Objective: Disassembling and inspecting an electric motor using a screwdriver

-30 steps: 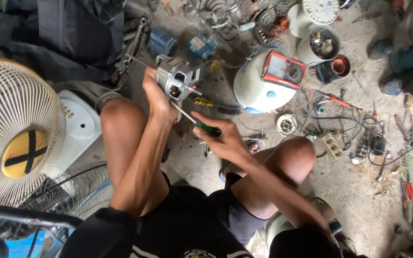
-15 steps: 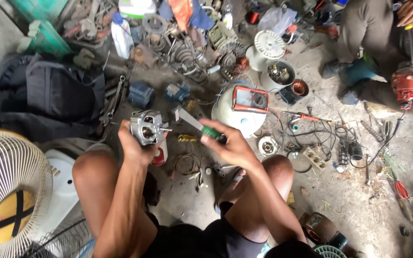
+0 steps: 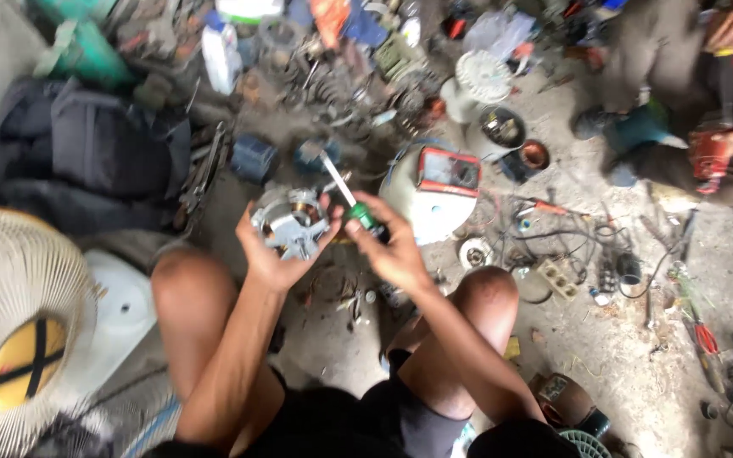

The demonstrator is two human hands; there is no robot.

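The fan motor (image 3: pixel 290 222), a round grey metal housing with copper windings showing inside, is sitting in the left hand (image 3: pixel 275 254), which is cupping it from below with fingers curled round its rim, above the knees. The right hand (image 3: pixel 394 251) is gripping a green-handled screwdriver (image 3: pixel 351 203), its shaft slanting up and away beside the motor. The concrete floor (image 3: pixel 604 339) is lying strewn with parts, cables and a fan grille (image 3: pixel 19 331).

Silver-grey fan motor (image 3: pixel 288 223) with copper windings, green-handled screwdriver (image 3: pixel 351 202), cream fan grille (image 3: pixel 10 326) with yellow-black hub.
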